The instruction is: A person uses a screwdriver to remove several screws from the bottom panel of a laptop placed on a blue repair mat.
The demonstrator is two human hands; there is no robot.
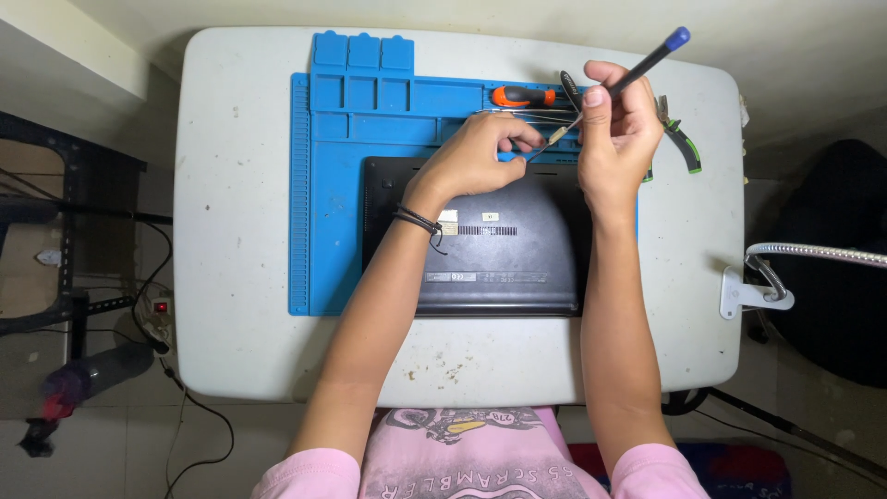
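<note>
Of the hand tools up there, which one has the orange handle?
The screwdriver lying flat in the blue mat's tray, just beyond the left hand. The tool in the right hand is black with a blue tip; the pliers have green-black handles.

You're at a small home repair bench: a white table point(231, 277) with a blue repair mat point(323, 231), an upturned laptop point(517, 268), a screwdriver point(522, 95) and a clamp lamp point(776, 277).

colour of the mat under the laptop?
Blue work mat, with moulded compartments along its top edge; seen in the head view.
</note>
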